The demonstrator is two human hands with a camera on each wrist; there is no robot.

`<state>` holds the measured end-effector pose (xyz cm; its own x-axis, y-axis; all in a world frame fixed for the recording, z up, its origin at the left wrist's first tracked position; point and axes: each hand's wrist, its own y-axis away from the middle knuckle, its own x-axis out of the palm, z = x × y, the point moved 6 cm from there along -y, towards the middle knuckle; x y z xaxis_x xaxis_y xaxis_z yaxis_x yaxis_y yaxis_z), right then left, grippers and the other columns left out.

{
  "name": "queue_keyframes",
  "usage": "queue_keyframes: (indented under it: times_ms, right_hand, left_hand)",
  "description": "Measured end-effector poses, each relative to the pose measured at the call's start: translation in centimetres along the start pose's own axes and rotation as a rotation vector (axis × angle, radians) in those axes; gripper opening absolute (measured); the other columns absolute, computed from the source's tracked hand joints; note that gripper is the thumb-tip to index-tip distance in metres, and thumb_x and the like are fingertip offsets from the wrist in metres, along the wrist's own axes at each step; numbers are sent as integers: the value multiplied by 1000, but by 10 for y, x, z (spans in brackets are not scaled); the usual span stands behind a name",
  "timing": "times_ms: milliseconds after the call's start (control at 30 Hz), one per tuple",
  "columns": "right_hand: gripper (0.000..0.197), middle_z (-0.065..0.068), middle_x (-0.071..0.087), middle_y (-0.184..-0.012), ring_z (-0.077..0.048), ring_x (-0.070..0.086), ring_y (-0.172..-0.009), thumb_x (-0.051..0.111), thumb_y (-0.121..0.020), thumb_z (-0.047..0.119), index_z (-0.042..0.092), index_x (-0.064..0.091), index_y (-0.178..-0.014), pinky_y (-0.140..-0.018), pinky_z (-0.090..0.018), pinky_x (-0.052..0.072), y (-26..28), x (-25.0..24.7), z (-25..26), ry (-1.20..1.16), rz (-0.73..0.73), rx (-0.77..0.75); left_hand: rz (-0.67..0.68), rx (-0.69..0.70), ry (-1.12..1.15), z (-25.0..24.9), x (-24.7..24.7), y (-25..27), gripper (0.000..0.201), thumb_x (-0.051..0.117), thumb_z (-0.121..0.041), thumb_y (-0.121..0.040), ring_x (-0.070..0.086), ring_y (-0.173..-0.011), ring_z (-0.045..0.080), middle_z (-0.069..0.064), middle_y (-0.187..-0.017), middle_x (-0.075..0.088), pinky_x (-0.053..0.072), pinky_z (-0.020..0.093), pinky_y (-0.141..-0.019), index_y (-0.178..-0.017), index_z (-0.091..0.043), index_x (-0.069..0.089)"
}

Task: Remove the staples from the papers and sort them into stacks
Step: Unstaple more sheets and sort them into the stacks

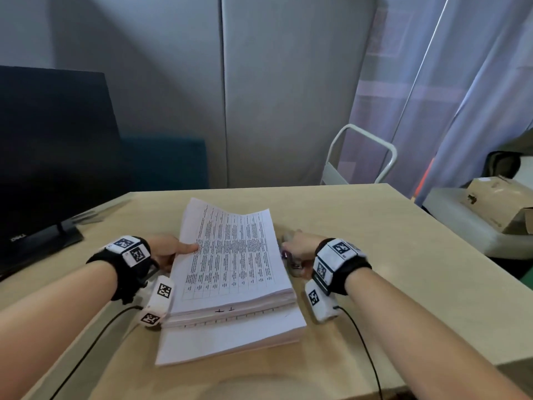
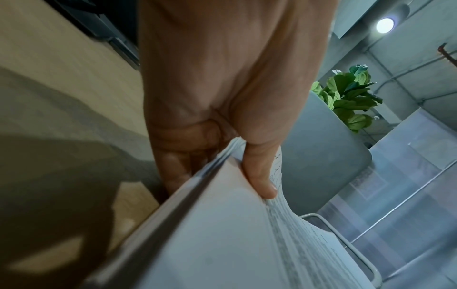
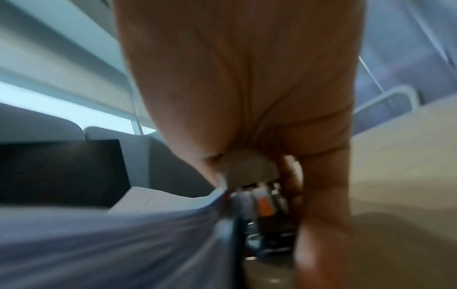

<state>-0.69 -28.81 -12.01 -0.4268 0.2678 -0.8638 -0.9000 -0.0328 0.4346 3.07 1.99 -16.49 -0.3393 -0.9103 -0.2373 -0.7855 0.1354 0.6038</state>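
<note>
Papers: a thick pile of printed sheets (image 1: pixel 230 272) lies on the wooden table (image 1: pixel 375 226), directly in front of the person, between the two hands. Its long axis runs away from the person.
Top bundle: the upper sheets are lifted and bowed along the left edge; the lower pile lies flat.
Left hand: the left hand (image 1: pixel 168 251) pinches the left edge of the top bundle — thumb (image 2: pixel 259 176) on the printed face, fingers curled beneath.
Right hand: the right hand (image 1: pixel 295 246) is closed round a small metal tool, probably a staple remover (image 3: pixel 262 199), held against the right edge of the pile.
Key relation: the pile lies inboard of both hands. The tool meets it from the right side, the left hand steadies it from the opposite side.
Staple position: not visible in any view; it cannot be told which corner it occupies.
Step in hand (judgement): locating or engaging a staple — no separate sorted stack is visible yet.
Other items: a dark monitor (image 1: pixel 43 157) stands at the left.
</note>
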Motion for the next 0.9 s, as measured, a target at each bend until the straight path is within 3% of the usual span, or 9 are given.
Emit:
queue_keyframes:
  times_ms: [100, 167, 233, 333, 500, 600, 733, 800, 900]
  right_hand:
    - [26, -5, 53, -88, -24, 55, -75, 42, -101, 33, 20, 44, -79, -63, -29, 38, -3, 8, 19, -174, 7, 18]
    - [13, -1, 42, -83, -19, 42, -69, 40, -102, 37, 29, 44, -93, -57, -24, 30, -6, 8, 18, -188, 11, 48]
    - [43, -17, 51, -127, -21, 51, -97, 36, -104, 39, 21, 32, -142, -70, -28, 41, -6, 9, 15, -194, 23, 66]
    - [64, -17, 30, -155, -29, 46, -129, 38, -104, 36, 4, 11, -154, -103, -37, 38, 4, 7, 13, -190, -32, 82]
    - [31, -7, 49, -77, -22, 49, -67, 53, -96, 35, 13, 43, -116, -66, -36, 45, -3, 11, 4, -442, 12, 50]
    - [22, -4, 50, -65, -18, 52, -60, 61, -92, 33, 14, 52, -88, -56, -30, 50, -3, 15, -7, -644, 37, 84]
    - [49, -1, 50, -59, -16, 48, -54, 49, -96, 53, 16, 47, -65, -49, -21, 44, 5, 13, -12, -530, 96, 129]
    - [55, -3, 55, -70, -18, 51, -59, 40, -95, 63, 16, 54, -71, -57, -27, 41, 8, -9, -8, -322, 39, 118]
    - [41, -9, 56, -131, -27, 54, -120, 46, -101, 37, 10, 56, -129, -98, -33, 41, 12, -61, 17, -65, -221, 12]
  left_hand:
    - [-41, 0, -25, 1, -2, 2, 37, 60, -18, -91, 63, -100, 36, 21, -107, 67, 48, 52, -93, -121, 2, 54]
    - [-49, -11, -76, 3, -6, 1, 47, 67, -21, -84, 62, -108, 38, 23, -114, 66, 44, 55, -100, -123, 3, 53]
    - [-40, -38, -129, 3, -12, -3, 58, 73, -24, -75, 60, -114, 40, 22, -117, 66, 41, 58, -103, -123, 2, 55]
    - [-31, -55, -137, 0, -14, -9, 58, 75, -20, -72, 61, -113, 39, 22, -117, 66, 42, 59, -101, -123, 1, 55]
    - [-45, -53, -182, -6, -12, -7, 53, 74, -19, -76, 63, -109, 39, 21, -113, 68, 45, 59, -99, -122, 1, 56]
    - [-100, -16, -220, -17, -2, 16, 37, 69, -17, -86, 67, -97, 37, 21, -101, 72, 51, 54, -90, -115, 3, 59]
    - [-128, 17, -306, -32, -1, 33, 49, 74, -32, -81, 68, -95, 35, 18, -100, 72, 51, 51, -94, -110, 5, 61]
    - [-214, 10, -468, -46, -5, 49, 62, 68, -50, -82, 65, -103, 35, 19, -111, 68, 50, 45, -98, -116, 2, 58]
    - [-379, 181, -920, -88, 1, 65, 65, 57, -48, -92, 50, -124, 29, 14, -140, 49, 39, 34, -102, -139, -7, 42]
